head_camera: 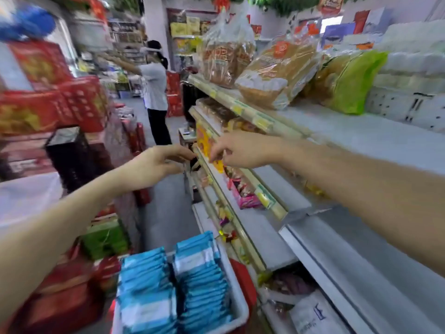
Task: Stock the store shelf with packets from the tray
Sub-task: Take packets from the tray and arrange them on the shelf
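Blue-and-white packets [173, 280] stand in two tight rows in the white tray [242, 306] low in front of us, just beside the foot of the shelf [279, 186]. None of them is in our hands. Our left hand [154, 166] reaches toward the shelf's near end, fingers loosely curved with nothing between them. Our right hand [243, 150] hangs over the front lip of the middle shelf, fingertips bent down against yellow-orange packs [204, 143]. Blur prevents us telling whether it pinches one or only touches it. The two hands are near each other but apart.

We judge the step in hand to be making room on that shelf before any blue packet goes up. To do it well, we should square the yellow-orange packs and the pink ones [248, 201] behind the front lip and open one bare run of shelf. Then we can lift packets from the tray a small stack at a time, faces forward and edges flush, so nothing slides over the lip.
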